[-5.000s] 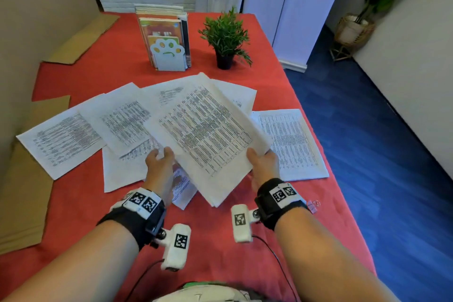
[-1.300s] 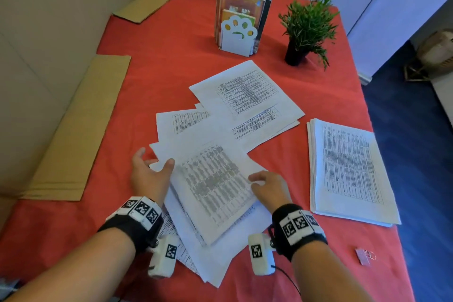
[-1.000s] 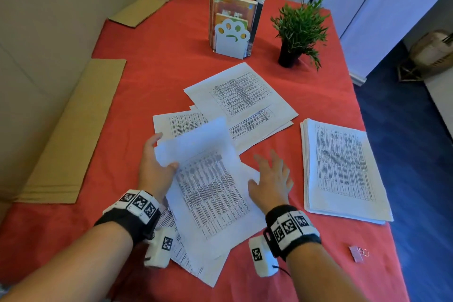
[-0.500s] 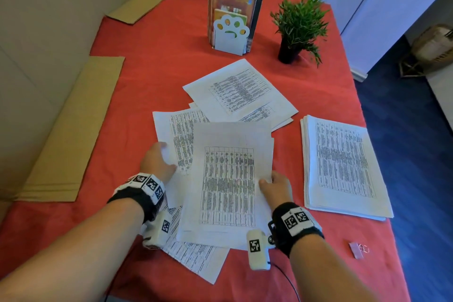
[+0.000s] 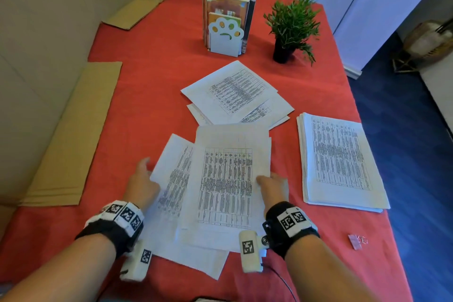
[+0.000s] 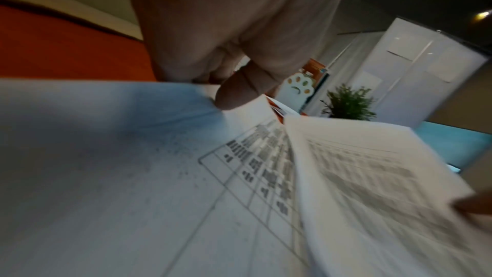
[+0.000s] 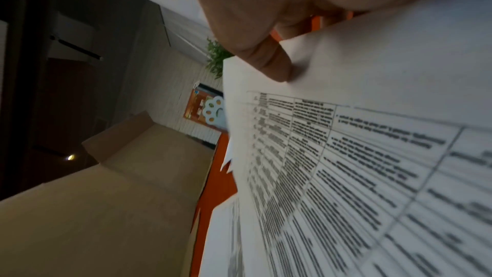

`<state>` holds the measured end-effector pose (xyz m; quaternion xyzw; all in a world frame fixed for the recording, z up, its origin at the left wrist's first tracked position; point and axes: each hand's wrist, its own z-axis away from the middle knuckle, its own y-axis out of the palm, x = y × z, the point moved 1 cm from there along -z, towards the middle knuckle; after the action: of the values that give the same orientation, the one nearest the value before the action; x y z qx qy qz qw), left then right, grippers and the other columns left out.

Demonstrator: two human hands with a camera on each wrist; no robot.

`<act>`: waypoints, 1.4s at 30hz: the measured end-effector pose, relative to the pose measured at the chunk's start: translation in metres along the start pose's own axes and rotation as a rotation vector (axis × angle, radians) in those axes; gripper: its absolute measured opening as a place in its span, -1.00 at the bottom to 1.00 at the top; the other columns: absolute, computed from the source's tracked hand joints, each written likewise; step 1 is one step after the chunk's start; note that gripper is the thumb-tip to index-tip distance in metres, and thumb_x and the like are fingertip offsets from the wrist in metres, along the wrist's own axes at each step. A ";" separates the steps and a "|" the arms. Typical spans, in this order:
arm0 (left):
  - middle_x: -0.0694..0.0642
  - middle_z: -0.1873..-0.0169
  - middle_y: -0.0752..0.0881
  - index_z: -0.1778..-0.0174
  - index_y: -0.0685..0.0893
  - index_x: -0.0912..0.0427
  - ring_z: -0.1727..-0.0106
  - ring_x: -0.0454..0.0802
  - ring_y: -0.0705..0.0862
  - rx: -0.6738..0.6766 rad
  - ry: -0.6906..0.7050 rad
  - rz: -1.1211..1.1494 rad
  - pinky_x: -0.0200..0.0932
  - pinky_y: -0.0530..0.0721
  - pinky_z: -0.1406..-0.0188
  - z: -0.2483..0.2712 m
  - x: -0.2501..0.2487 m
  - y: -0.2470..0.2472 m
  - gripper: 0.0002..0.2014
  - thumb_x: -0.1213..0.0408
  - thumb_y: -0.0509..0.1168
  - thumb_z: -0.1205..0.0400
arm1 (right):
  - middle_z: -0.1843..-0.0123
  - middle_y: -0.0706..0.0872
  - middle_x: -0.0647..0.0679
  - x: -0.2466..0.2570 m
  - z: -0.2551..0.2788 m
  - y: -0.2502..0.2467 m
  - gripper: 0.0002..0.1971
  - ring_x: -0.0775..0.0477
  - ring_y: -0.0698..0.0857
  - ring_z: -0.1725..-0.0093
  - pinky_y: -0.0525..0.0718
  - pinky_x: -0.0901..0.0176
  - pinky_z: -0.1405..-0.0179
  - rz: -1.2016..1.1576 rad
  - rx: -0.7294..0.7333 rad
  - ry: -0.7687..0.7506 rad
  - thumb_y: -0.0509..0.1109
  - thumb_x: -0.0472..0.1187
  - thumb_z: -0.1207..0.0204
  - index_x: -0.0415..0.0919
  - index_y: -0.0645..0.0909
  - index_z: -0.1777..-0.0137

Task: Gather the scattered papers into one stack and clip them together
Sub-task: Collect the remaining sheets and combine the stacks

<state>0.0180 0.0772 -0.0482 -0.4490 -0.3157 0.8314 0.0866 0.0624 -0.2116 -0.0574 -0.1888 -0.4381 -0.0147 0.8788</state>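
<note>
Bench (image 5: 152, 76): covered in red cloth.
Held sheets (image 5: 228, 179): near edge, between both hands.
Right hand (image 5: 274, 186): thumb pinched on sheets.
Left hand (image 5: 142, 184): fingers curled under sheets' left edge.
Gathered stack (image 5: 340, 159): at right.

Red tablecloth (image 5: 152, 95) covers the table. Far end: paw-shaped white bookend (image 5: 226, 35) holding upright books (image 5: 226, 3), potted green plant (image 5: 291, 29) to the right of it. Flat cardboard sheets (image 5: 73, 135) along left edge. Blue floor (image 5: 404, 130) at right.
</note>
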 end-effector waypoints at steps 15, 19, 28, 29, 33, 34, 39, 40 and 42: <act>0.14 -0.08 0.57 -0.45 0.35 0.23 -0.10 0.16 0.58 -0.045 0.066 0.054 0.02 0.55 -0.11 0.014 0.021 -0.029 -0.41 0.59 0.33 -0.52 | -0.38 0.53 -0.11 0.041 -0.010 0.039 -0.39 -0.15 0.51 -0.39 0.49 -0.09 -0.39 0.519 0.106 -0.600 0.28 -0.36 -0.43 -0.06 0.36 -0.51; 0.27 -0.18 0.64 -0.44 0.38 0.24 -0.18 0.28 0.63 -0.131 -0.005 0.118 0.17 0.59 -0.21 0.002 0.052 -0.057 -0.43 0.62 0.33 -0.51 | -0.65 0.20 -0.11 0.063 -0.031 0.060 -0.19 -0.17 0.14 -0.64 0.24 -0.24 -0.56 0.943 0.174 -0.682 0.40 -0.06 -0.41 -0.02 0.12 -0.64; 0.27 -0.17 0.65 -0.41 0.42 0.23 -0.13 0.17 0.62 -0.119 -0.141 0.312 0.04 0.57 -0.13 -0.005 0.079 -0.065 -0.43 0.67 0.32 -0.50 | -0.72 -0.17 -0.11 0.076 -0.050 0.112 -0.16 -0.30 -0.11 -0.68 0.11 -0.38 -0.58 1.197 0.244 -0.552 0.26 -0.03 -0.49 0.21 -0.19 -0.64; 0.26 -0.15 0.65 -0.43 0.41 0.21 -0.12 0.16 0.62 -0.106 -0.149 0.326 0.02 0.56 -0.12 -0.004 0.077 -0.065 -0.40 0.68 0.33 -0.49 | -0.71 -0.10 -0.13 0.079 -0.051 0.112 -0.16 -0.29 -0.04 -0.68 0.22 -0.37 -0.54 1.195 0.233 -0.543 0.26 -0.13 -0.49 0.21 -0.17 -0.63; 0.19 -0.12 0.65 -0.46 0.36 0.17 -0.11 0.15 0.63 -0.045 -0.164 0.343 0.00 0.57 -0.10 0.000 0.066 -0.061 -0.31 0.68 0.39 -0.44 | -0.68 0.06 -0.13 0.089 -0.056 0.104 -0.12 -0.22 0.13 -0.64 0.47 -0.20 -0.39 1.234 0.212 -0.532 0.28 -0.30 -0.47 0.14 -0.15 -0.64; 0.18 -0.13 0.65 -0.48 0.35 0.16 -0.14 0.15 0.62 -0.036 -0.165 0.343 0.01 0.57 -0.12 0.001 0.065 -0.060 -0.27 0.68 0.40 -0.43 | -0.68 0.08 -0.13 0.091 -0.057 0.100 -0.13 -0.21 0.17 -0.63 0.49 -0.18 -0.37 1.251 0.212 -0.531 0.28 -0.26 -0.48 0.14 -0.15 -0.65; 0.18 -0.20 0.63 -0.52 0.32 0.17 -0.19 0.13 0.59 -0.027 -0.150 0.324 0.00 0.54 -0.17 -0.002 0.059 -0.057 -0.23 0.69 0.40 -0.43 | -0.66 0.03 -0.15 0.085 -0.053 0.097 -0.14 -0.26 0.10 -0.62 0.49 -0.30 -0.33 1.308 0.256 -0.523 0.30 0.11 -0.43 0.30 -0.16 -0.61; 0.16 -0.19 0.63 -0.52 0.32 0.17 -0.20 0.13 0.60 -0.024 -0.155 0.328 0.00 0.54 -0.17 -0.003 0.059 -0.055 -0.23 0.68 0.41 -0.42 | -0.65 0.03 -0.15 0.083 -0.052 0.098 -0.17 -0.26 0.10 -0.61 0.49 -0.31 -0.33 1.316 0.247 -0.522 0.28 0.11 -0.44 0.33 -0.16 -0.60; 0.13 -0.16 0.64 -0.52 0.33 0.14 -0.21 0.15 0.61 -0.024 -0.153 0.332 0.02 0.55 -0.17 -0.004 0.058 -0.052 -0.24 0.66 0.41 -0.43 | -0.63 0.06 -0.17 0.082 -0.051 0.101 -0.21 -0.27 0.14 -0.58 0.51 -0.31 -0.32 1.325 0.220 -0.514 0.24 0.05 -0.48 0.37 -0.16 -0.59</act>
<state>-0.0199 0.1452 -0.0589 -0.4313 -0.2527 0.8623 -0.0814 0.1712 -0.1243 -0.0540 -0.3228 -0.4236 0.6107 0.5860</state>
